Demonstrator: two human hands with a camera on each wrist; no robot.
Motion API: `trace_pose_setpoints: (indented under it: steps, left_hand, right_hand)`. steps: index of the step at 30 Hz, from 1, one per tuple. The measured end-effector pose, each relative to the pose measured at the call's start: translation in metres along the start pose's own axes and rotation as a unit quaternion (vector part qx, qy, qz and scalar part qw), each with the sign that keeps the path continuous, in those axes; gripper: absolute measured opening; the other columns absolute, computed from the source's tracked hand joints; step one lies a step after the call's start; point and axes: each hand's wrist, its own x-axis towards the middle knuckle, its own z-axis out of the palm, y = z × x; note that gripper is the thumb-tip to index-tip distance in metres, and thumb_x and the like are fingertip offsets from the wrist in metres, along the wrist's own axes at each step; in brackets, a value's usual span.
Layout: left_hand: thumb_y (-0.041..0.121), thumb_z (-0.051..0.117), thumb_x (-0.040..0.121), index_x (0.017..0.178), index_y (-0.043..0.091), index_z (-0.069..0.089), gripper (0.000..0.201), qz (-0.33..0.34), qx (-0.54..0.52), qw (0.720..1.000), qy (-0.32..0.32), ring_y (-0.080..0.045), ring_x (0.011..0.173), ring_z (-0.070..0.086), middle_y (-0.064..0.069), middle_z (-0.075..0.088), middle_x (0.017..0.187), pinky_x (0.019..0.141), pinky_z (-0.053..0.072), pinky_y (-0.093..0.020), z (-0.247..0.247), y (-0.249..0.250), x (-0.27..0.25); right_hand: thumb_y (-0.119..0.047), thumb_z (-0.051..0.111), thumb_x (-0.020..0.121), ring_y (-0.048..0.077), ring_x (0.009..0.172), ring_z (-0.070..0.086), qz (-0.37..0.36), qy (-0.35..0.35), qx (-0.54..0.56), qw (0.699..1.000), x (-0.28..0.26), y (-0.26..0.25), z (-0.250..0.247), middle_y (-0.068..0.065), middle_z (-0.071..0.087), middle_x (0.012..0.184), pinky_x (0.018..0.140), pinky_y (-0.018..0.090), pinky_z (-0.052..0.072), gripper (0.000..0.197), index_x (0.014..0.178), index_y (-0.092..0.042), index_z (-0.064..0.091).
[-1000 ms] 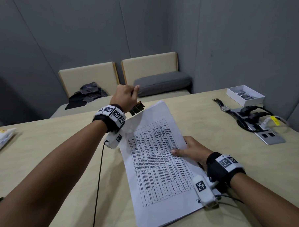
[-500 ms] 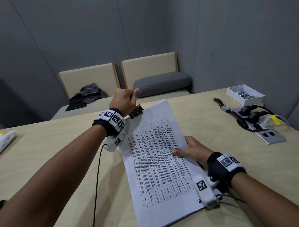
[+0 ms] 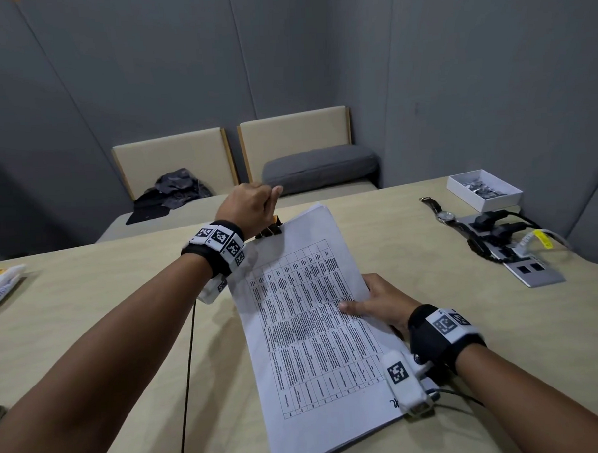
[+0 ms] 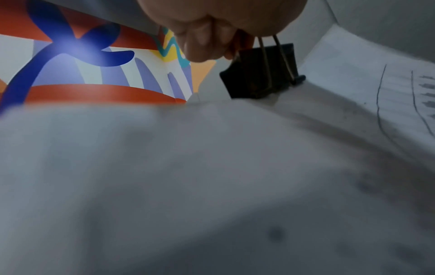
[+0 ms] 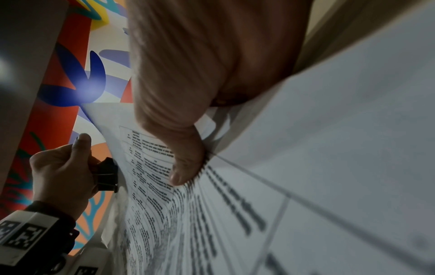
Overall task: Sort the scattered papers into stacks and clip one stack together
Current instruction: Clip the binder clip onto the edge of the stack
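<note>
A stack of papers (image 3: 315,314) lies slantwise on the beige bench (image 3: 89,321), its top sheet printed with a dense table of text. The person's right hand (image 3: 379,303) holds the stack at its right edge: the thumb lies flat on the printed sheet while the other fingers go under the edge, so this grip is closed on the papers. The right wrist view shows the thumb (image 5: 186,163) pressing down on the rows of text.

At the far left corner of the stack, the left hand (image 3: 250,208) pinches the wire handles of a black binder clip (image 3: 269,228). In the left wrist view the fingers (image 4: 202,48) are bunched round the handles and the clip's black body (image 4: 261,72) sits against the edge of the papers. Whether its mouth already bites the sheets, I cannot tell from here.

Both wrists wear black bands with white marker tags.

Further right on the bench lie a wristwatch (image 3: 441,213), a small white box (image 3: 484,191) with some dark bits in it, and a socket panel (image 3: 529,267) with black plugs and cables. A yellow and white packet (image 3: 0,287) lies at the bench's left edge. Behind the bench stand two beige chairs, one with a grey cushion (image 3: 319,167), the other with dark cloth (image 3: 172,190) on the seat.
</note>
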Motion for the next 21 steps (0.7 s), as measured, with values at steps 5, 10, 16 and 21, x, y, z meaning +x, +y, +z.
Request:
trace_pose_setpoints:
  steps: [5, 10, 16, 21]
  left_hand:
    - [0.021, 0.046, 0.101, 0.054, 0.009, 0.045, 0.049, -0.037, -0.013, 0.999, -0.015, -0.011, 0.037, 0.026, 0.000, 0.038, 0.047, 0.048, 0.025, -0.024, 0.004, -0.003, 0.003]
    - [0.027, 0.047, 0.101, 0.051, 0.010, 0.043, 0.053, -0.074, -0.055, 0.994, -0.060, -0.014, 0.034, 0.031, -0.003, 0.040, 0.043, 0.040, 0.025, -0.022, 0.005, -0.006, 0.010]
    - [0.028, 0.048, 0.100, 0.053, 0.000, 0.048, 0.055, -0.093, -0.124, 0.983, -0.102, -0.029, 0.039, 0.042, -0.018, 0.052, 0.048, 0.042, 0.034, -0.031, 0.013, -0.001, 0.012]
    - [0.027, 0.047, 0.101, 0.059, -0.005, 0.053, 0.053, -0.110, -0.165, 0.973, -0.115, -0.024, 0.044, 0.045, -0.019, 0.058, 0.054, 0.048, 0.037, -0.030, 0.015, 0.001, 0.011]
  right_hand:
    - [-0.016, 0.078, 0.078, 0.020, 0.112, 0.068, -0.012, -0.008, 0.006, 1.000, 0.000, 0.001, 0.001, 0.007, 0.071, 0.121, 0.103, 0.043, 0.049, 0.045, 0.121, -0.016, 0.063]
    - [-0.049, 0.089, 0.057, 0.018, 0.111, 0.068, -0.044, -0.009, 0.011, 0.999, 0.004, 0.003, 0.002, 0.002, 0.072, 0.118, 0.093, 0.030, 0.055, 0.075, 0.119, -0.015, 0.064]
    - [-0.060, 0.088, 0.050, 0.018, 0.111, 0.068, -0.065, -0.002, 0.023, 0.998, 0.005, 0.003, 0.003, 0.003, 0.072, 0.119, 0.090, 0.026, 0.053, 0.089, 0.121, -0.012, 0.064]
    - [-0.057, 0.088, 0.051, 0.015, 0.110, 0.068, -0.058, -0.003, 0.028, 0.998, 0.003, 0.002, 0.003, -0.001, 0.073, 0.117, 0.087, 0.023, 0.053, 0.083, 0.119, -0.016, 0.064]
